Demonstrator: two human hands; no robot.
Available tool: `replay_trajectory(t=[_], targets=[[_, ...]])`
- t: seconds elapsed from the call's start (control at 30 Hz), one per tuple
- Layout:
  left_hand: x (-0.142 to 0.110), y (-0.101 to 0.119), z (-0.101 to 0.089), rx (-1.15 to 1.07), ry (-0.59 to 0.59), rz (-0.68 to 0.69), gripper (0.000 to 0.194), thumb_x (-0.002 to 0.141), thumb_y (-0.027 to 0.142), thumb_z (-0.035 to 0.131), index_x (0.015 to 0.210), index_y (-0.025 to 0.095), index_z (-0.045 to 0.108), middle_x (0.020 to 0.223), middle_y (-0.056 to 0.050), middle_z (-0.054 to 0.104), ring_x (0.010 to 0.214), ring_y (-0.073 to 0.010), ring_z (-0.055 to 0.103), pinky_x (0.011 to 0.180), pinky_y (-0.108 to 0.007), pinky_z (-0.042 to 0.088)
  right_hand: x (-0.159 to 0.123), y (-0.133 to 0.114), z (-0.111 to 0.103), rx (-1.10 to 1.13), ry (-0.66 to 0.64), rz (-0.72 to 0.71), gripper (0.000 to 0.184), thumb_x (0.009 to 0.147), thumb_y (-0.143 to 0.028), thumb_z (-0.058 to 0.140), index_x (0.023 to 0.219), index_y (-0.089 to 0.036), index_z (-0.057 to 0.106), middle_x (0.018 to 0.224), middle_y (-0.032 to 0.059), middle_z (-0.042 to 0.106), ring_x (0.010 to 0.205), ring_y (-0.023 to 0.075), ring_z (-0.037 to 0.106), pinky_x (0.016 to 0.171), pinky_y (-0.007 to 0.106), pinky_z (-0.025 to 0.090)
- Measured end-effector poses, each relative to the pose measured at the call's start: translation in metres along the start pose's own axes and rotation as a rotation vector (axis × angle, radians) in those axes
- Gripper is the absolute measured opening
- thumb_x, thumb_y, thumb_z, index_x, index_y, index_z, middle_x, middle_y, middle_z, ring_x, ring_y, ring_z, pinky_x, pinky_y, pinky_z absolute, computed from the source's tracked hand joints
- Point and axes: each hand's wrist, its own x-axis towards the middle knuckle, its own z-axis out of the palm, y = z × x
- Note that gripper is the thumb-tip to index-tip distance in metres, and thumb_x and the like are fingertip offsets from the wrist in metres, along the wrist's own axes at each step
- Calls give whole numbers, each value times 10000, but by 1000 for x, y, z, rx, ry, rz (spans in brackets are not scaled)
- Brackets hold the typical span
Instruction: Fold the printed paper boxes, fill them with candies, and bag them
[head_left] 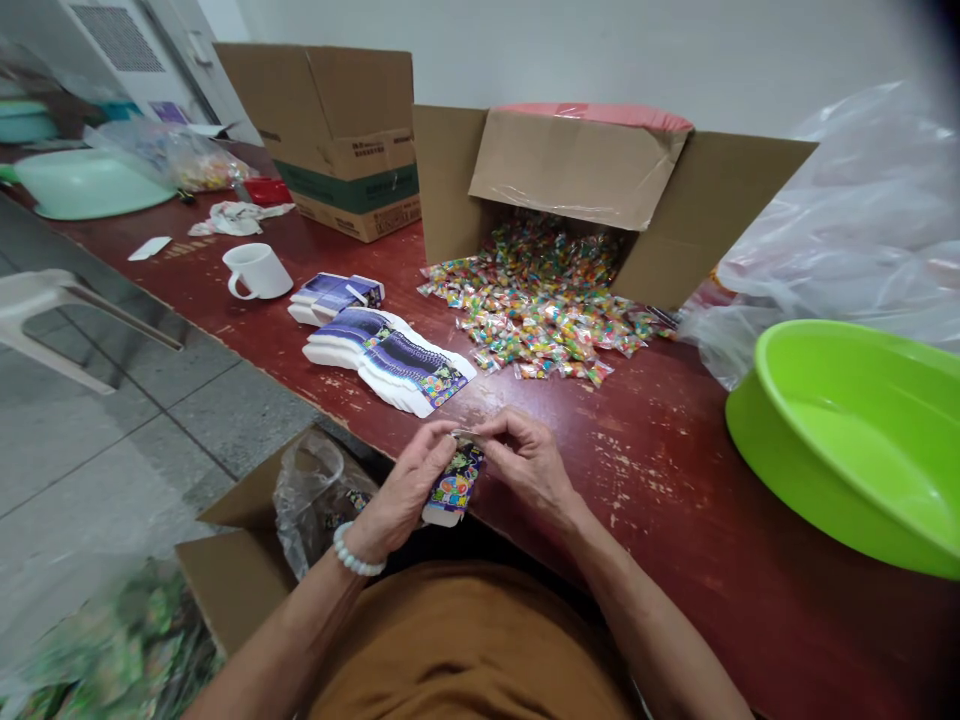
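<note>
Head view: what's leftmost on the table [645, 540]?

"Mug [262, 272], then fanned purple cartons [386, 352]."

"And the hands?"

"Left hand [417, 470] grips a small box [457, 478] at the table's near edge: dark front, bright rounded prints, green figure, white lower end. Right hand [527, 460] pinches its top (partly hidden by fingers)."

"Further right?"

"Heaped wrapped candy [547, 310], then a green basin [780, 455]."

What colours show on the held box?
The box is dark with multicoloured print and a white end; head view.
</note>
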Motion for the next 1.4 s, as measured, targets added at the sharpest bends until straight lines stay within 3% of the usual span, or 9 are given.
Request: replay_trajectory(t=[0.17, 0.47, 0.63, 0.73, 0.87, 1.0, 1.07, 1.17, 1.4], targets=[[2, -1, 7, -65, -45, -192, 542, 918, 630, 443, 1250, 212, 537, 713, -27, 672, 434, -158, 631, 405, -240, 486, -2, -6, 1, -36, -146, 27, 205, 903, -369, 614, 840, -211, 727, 775, 38, 684, 683, 161, 623, 671, 304, 503], [10, -5, 7, 88, -9, -59, 716, 892, 720, 366, 1260, 152, 602, 675, -45, 672, 423, -129, 584, 400, -214, 457, 20, -9, 2, 372, -251, 411, 238, 747, -364, 742, 815, -151, 663, 670, 12, 683, 450, 105, 576, 411, 213, 459], [9, -7, 2, 168, -1, -27, 722, 881, 707, 423, 1232, 113, 633, 687, -66, 686, 435, -130, 582, 408, -218, 458, 16, -10, 2, 390, -230, 401, 223, 766, -380, 728, 801, -170, 661, 709, 18, 690, 463, 122, 582, 423, 243, 474], [11, -8, 2, 121, 34, -43, 703, 871, 690, 477, 1297, 144, 593, 628, -33, 662, 422, -135, 584, 399, -215, 454, 5, -14, 3, 237, -283, 136, 175, 869, -349, 643, 831, -186, 693, 944, 58, 723, 751, 162, 668, 678, 301, 555], [16, -7, 6, -71, 80, -106, 601, 888, 637, 505, 1288, 193, 574, 712, -31, 687, 435, -141, 610, 410, -238, 491, -2, -6, 4, 31, -266, -110, 201, 903, -284, 627, 1088, -230, 684, 1190, 66, 661, 1111, 189, 603, 974, 351, 469], [19, -1, 6, -163, 72, -87, 459, 840, 408, 697, 1232, 234, 532, 811, -17, 692, 562, -150, 660, 528, -268, 554, 25, 27, -14, -237, -244, -95, 309, 949, -328, 563, 1241, -248, 625, 1188, 69, 655, 1079, 195, 603, 953, 347, 468], [19, 1, 2, -123, 63, -55, 465, 803, 327, 745, 1204, 231, 531, 886, -29, 697, 636, -141, 664, 583, -256, 555, 48, 45, -29, -557, -61, -42, 317, 953, -308, 548, 1246, -207, 618, 1248, 108, 621, 1146, 232, 551, 1007, 382, 422], [18, 0, -8, 8, 71, -47, 457, 777, 328, 770, 1167, 214, 562, 1027, -54, 689, 693, -122, 633, 604, -235, 536, 73, 61, -44, -1005, -47, 92, 367, 931, -315, 575, 1271, -177, 596, 1342, 144, 559, 1217, 298, 459, 1032, 441, 380], [12, 7, -45, 337, 132, -18, 496, 625, 283, 869, 1033, 191, 603, 852, 9, 656, 754, -146, 612, 684, -247, 521, 72, 63, -40, -1094, -79, 173, 276, 878, -46, 474, 1050, -144, 666, 1103, 187, 629, 1091, 295, 500, 844, 373, 467]])
